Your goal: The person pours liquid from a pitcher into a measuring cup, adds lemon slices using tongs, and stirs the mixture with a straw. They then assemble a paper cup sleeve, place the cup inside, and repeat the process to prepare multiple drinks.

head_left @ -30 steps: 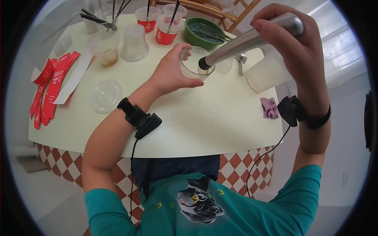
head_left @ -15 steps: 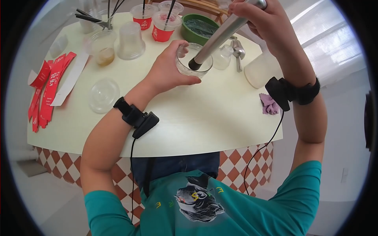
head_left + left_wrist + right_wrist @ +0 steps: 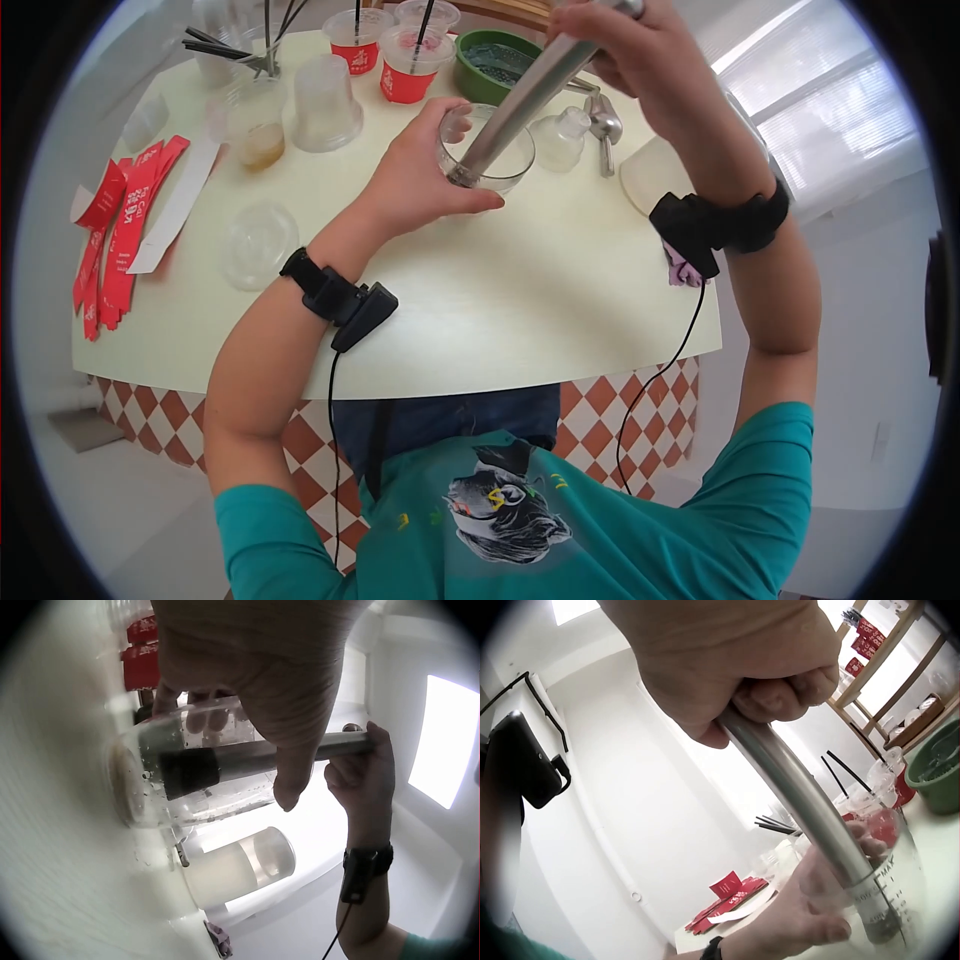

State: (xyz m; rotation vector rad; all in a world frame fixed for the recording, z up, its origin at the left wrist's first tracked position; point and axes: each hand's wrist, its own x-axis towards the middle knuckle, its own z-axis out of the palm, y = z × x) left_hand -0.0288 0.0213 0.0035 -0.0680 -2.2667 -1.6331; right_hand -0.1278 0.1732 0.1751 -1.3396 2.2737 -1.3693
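My left hand (image 3: 410,180) grips a clear measuring cup (image 3: 515,160) around its side, with the thumb near the front. Printed scale marks show on the cup's wall (image 3: 907,885) in the right wrist view. High above the cup, my right hand (image 3: 645,65) holds the upper end of a long metal muddler (image 3: 530,105), fingers wrapped around it. The muddler slants down to the left into the cup. Its dark tip (image 3: 191,772) is inside the cup, low down, in the left wrist view. Droplets cling to the cup's inner wall.
Behind the cup stand a green bowl (image 3: 468,78) and red-sleeved cups (image 3: 405,83) with straws. A small clear bottle (image 3: 562,140), metal scoop (image 3: 605,122) and translucent jug (image 3: 645,172) are at right. Red paper sleeves (image 3: 130,225), a clear lid (image 3: 260,245) and an upturned cup (image 3: 325,105) lie left.
My right hand has moved left and the muddler has gone from the cup's right side deeper inside, toward its left side. The left hand and cup have shifted slightly left in view.
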